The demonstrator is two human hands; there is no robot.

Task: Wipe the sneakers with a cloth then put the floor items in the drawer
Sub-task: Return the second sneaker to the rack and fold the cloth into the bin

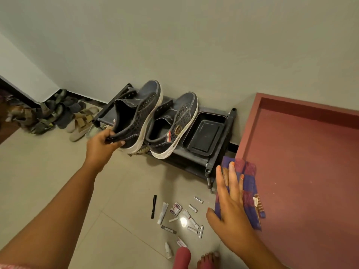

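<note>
Two dark sneakers with white soles are at a low black shoe rack (217, 164). My left hand (102, 145) grips the heel of the left sneaker (136, 113) and holds it tilted above the rack. The right sneaker (172, 129) rests on the rack top. My right hand (231, 199) lies flat, fingers straight, on a purple and maroon checked cloth (249, 189) at the edge of a maroon surface (303, 171). Several small items (180, 216) lie scattered on the tiled floor: tubes, sachets, batteries and a black pen (153, 206).
A black plastic tray (204, 133) sits on the rack beside the right sneaker. A heap of sandals and shoes (58, 115) fills the corner at left. My bare foot (208, 259) stands near the floor items. The wall runs behind the rack.
</note>
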